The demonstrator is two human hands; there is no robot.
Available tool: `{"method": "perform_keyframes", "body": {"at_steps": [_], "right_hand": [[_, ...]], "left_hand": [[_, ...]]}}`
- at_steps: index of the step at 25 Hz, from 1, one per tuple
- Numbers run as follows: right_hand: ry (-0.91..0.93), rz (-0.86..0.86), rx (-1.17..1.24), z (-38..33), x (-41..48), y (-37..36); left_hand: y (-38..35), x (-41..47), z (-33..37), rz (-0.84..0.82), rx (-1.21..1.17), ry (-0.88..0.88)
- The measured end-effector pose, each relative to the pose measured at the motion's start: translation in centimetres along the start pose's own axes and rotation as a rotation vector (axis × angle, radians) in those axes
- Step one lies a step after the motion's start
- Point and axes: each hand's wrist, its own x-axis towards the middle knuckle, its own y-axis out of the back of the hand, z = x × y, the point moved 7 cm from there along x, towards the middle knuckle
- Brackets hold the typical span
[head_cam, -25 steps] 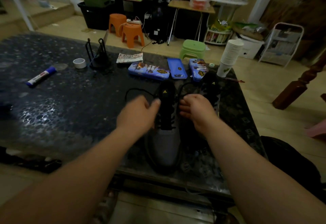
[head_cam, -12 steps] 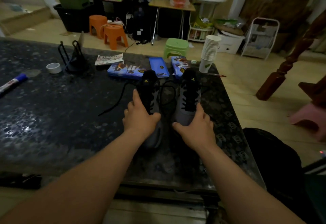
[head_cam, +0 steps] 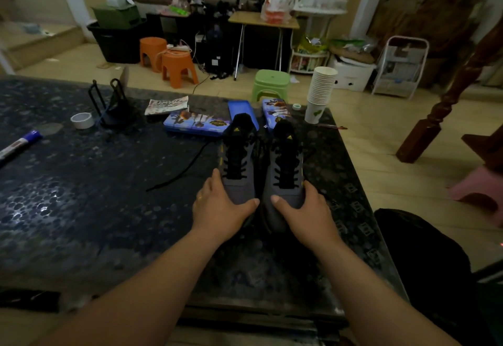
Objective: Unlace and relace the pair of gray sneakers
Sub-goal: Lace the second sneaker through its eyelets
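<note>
Two gray sneakers with black tongues and black laces stand side by side on the dark speckled table, toes toward me. My left hand grips the toe of the left sneaker, thumb across its front. My right hand grips the toe of the right sneaker the same way. Both shoes show laces crossed through their eyelets. A loose black lace end trails from the left sneaker out over the table to the left.
Behind the shoes lie blue tin boxes, a stack of paper cups and a booklet. A tape roll, black stand and marker sit at left. The table's right edge is near the right sneaker.
My hands left the laces of the left sneaker and came down onto both toes. The two shoes now stand close together, side by side, and the camera has shifted.
</note>
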Motion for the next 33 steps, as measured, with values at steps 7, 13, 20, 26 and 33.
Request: {"method": "perform_keyframes", "body": {"at_steps": [7, 13, 20, 26, 33], "right_hand": [[-0.244, -0.02, 0.483, 1.5, 1.6, -0.4], [-0.288, -0.204, 0.937, -0.1, 1.1, -1.1], [-0.276, -0.168, 0.86, 0.3, 0.2, -1.4], [-0.26, -0.124, 0.556, 0.3, 0.7, -1.1], [-0.194, -0.114, 0.781, 0.8, 0.4, -0.8]], "left_hand": [[0.9, 1.1, -2.3, -0.061, -0.469, 0.19], [1.6, 1.5, -2.7, -0.178, -0.849, 0.255], [1.6, 2.1, -2.0, -0.199, -0.825, 0.219], [1.4, 2.2, -1.3, -0.193, -0.803, 0.185], [1.3, 0.3, -0.6, -0.155, -0.898, 0.118]]}}
